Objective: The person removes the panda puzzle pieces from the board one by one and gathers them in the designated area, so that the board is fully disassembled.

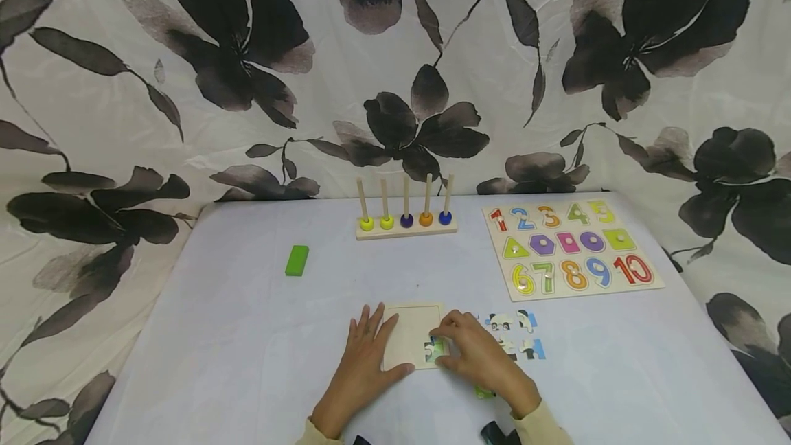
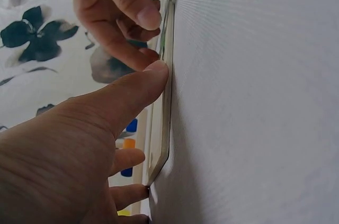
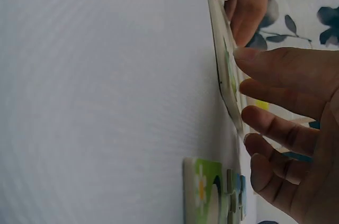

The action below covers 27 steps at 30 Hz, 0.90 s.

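Head view, right hand [image 1: 478, 356] half-hides puzzle piece [image 1: 434, 349]

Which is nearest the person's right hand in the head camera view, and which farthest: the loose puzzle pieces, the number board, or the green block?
From the right hand:
1. Loose puzzle pieces, just to its right on the table, nearest.
2. Number board, farther back and to the right.
3. Green block, far across on the left side, beyond the left hand, farthest.

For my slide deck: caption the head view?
Left hand steadies puzzle tray; right hand presses piece in.
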### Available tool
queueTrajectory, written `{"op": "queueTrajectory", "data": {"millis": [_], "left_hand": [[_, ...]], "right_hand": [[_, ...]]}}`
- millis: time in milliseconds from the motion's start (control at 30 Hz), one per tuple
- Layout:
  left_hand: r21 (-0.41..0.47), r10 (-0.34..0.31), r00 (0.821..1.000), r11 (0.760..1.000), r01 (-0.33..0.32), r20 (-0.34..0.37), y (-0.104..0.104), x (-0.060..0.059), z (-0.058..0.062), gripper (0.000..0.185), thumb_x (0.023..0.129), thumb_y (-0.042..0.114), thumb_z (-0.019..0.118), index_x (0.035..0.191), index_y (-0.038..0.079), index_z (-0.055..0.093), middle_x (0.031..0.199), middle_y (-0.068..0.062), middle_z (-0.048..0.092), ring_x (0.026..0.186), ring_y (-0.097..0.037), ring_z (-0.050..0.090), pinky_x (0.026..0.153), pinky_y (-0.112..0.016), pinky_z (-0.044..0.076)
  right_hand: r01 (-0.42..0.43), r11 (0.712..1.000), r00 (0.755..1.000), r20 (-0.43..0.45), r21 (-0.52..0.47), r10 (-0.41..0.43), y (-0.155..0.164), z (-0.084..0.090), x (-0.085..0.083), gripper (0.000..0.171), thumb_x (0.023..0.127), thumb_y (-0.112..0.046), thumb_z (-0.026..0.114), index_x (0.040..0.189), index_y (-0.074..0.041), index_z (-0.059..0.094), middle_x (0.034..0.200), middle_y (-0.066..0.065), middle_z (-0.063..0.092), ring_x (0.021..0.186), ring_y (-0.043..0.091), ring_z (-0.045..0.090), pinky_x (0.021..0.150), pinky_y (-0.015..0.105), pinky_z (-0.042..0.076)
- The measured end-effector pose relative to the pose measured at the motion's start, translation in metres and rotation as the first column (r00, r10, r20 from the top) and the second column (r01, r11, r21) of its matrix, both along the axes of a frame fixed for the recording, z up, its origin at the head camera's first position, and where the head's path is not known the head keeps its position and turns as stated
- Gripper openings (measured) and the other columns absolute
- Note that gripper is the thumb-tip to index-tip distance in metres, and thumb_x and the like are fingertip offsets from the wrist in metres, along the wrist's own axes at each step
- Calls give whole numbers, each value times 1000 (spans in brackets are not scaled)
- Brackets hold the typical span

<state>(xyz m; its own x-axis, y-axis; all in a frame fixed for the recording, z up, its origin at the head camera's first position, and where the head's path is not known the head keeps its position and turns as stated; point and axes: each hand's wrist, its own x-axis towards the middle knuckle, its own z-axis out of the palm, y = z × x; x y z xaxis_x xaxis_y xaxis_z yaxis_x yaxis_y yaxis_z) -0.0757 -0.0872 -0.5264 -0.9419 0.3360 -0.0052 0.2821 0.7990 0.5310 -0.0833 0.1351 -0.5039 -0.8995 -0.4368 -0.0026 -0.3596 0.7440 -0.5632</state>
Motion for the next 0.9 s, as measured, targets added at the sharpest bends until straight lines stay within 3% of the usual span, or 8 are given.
{"op": "queueTrajectory", "data": {"millis": [367,900], "left_hand": [[3,0,1000,1000,0,3,0,-1,0,84,76,49,76,141,6,45,153,-23,27,143,-46,12,112,-65,11],[5,0,1000,1000,0,-4,1,-1,-3,85,75,49,76,141,6,45,153,-23,27,143,-46,12,112,-65,11]], "right_hand": [[29,1000,999,-25,4,-29,0,-1,1,35,77,-18,79,110,-9,72,104,-2,58,95,13,50,84,35,49],[58,998,998,4,-26,-58,-2,-3,-1,24,80,-19,77,102,-11,72,100,-5,56,94,12,49,85,35,48]]}}
